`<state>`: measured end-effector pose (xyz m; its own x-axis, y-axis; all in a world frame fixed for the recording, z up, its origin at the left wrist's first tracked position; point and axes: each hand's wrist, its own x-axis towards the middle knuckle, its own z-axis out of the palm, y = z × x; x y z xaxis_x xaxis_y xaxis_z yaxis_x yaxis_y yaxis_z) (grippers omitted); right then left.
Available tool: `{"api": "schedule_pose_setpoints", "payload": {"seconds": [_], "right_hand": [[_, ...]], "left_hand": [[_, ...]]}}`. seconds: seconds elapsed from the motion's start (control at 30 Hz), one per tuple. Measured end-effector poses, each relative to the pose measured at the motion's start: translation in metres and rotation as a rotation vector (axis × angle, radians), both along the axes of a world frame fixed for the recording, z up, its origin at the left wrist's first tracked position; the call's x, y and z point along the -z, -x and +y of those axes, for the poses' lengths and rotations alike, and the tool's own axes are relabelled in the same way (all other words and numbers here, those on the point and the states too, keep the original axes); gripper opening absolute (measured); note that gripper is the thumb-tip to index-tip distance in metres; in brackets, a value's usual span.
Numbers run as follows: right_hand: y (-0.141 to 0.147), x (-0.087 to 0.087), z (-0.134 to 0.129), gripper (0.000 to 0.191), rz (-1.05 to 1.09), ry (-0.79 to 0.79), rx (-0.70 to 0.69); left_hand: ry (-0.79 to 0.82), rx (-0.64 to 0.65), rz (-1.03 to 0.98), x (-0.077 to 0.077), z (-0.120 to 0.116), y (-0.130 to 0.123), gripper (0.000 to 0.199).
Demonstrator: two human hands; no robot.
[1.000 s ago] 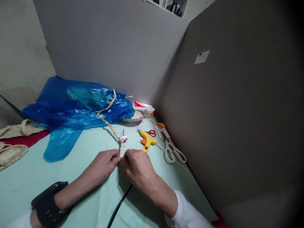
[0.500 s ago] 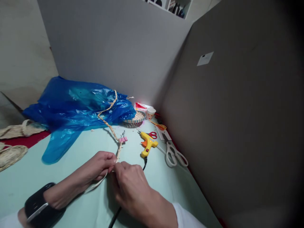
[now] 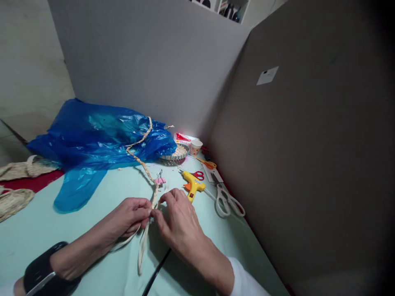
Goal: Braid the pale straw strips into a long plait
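Note:
A thin plaited raffia braid (image 3: 155,195) runs from the blue bag down to my hands. My left hand (image 3: 134,214) is closed, pinching the braid's lower end between thumb and fingertips. Against the right side of that end, my right hand (image 3: 180,224) has its thumb and bent forefinger around a short bit of raffia strand, partly hidden by the fingers. Below the pinch, a loose raffia strand (image 3: 142,253) hangs toward the table, and another passes under my left wrist. A pink binder clip (image 3: 160,181) grips the braid just above my hands.
A yellow glue gun (image 3: 194,185) lies beyond my right hand, its black cord passing underneath. Grey-handled scissors (image 3: 226,201), red scissors (image 3: 198,175), a small basket (image 3: 175,156) and a paper cup (image 3: 196,146) lie farther back. The blue plastic bag (image 3: 92,139) fills the back left. Grey partitions stand behind and right.
My right hand has moved up and slightly right, its fingers less bunched. A raffia strand now hangs loose below the pinch. My left hand keeps its hold.

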<state>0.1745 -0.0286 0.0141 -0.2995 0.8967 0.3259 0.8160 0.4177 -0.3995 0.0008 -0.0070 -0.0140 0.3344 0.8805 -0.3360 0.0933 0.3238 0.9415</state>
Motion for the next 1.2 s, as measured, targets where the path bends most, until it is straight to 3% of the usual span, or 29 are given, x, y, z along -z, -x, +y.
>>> {"api": "schedule_pose_setpoints", "payload": {"seconds": [0.1,0.17,0.23,0.33,0.5,0.63,0.83,1.03,1.1,1.2], "right_hand": [[0.004,0.003,-0.004,0.015,0.032,-0.142,0.019],[0.007,0.005,-0.006,0.015,0.020,-0.028,-0.006],[0.008,0.006,-0.005,0.016,0.047,0.191,-0.046],[0.006,0.008,0.003,0.022,0.220,0.389,-0.094],[0.003,0.014,0.017,0.023,0.414,0.407,-0.103],[0.006,0.022,0.015,0.028,0.485,0.427,-0.082],[0.009,0.026,0.010,0.031,0.537,0.350,-0.078],[0.006,0.026,0.013,0.026,0.812,0.613,-0.190],[0.007,0.027,0.014,0.021,0.922,0.679,-0.175],[0.009,0.026,0.015,0.018,1.015,0.703,-0.126]], "left_hand": [[-0.034,-0.002,0.040,-0.001,-0.001,-0.003,0.039],[-0.050,0.001,0.068,-0.002,-0.001,-0.004,0.038],[-0.068,0.004,0.098,-0.004,-0.001,-0.005,0.037],[-0.110,0.016,0.151,-0.006,-0.001,-0.005,0.034],[-0.298,0.057,0.337,-0.007,-0.004,-0.002,0.030],[-0.457,0.007,0.554,-0.012,-0.014,0.002,0.029],[-0.447,-0.002,0.643,-0.013,-0.033,-0.008,0.031],[-0.551,-0.017,0.730,-0.002,-0.050,-0.029,0.020],[-0.560,0.030,0.739,-0.004,-0.050,-0.024,0.019],[-0.515,0.052,0.746,-0.015,-0.040,-0.005,0.036]]}}
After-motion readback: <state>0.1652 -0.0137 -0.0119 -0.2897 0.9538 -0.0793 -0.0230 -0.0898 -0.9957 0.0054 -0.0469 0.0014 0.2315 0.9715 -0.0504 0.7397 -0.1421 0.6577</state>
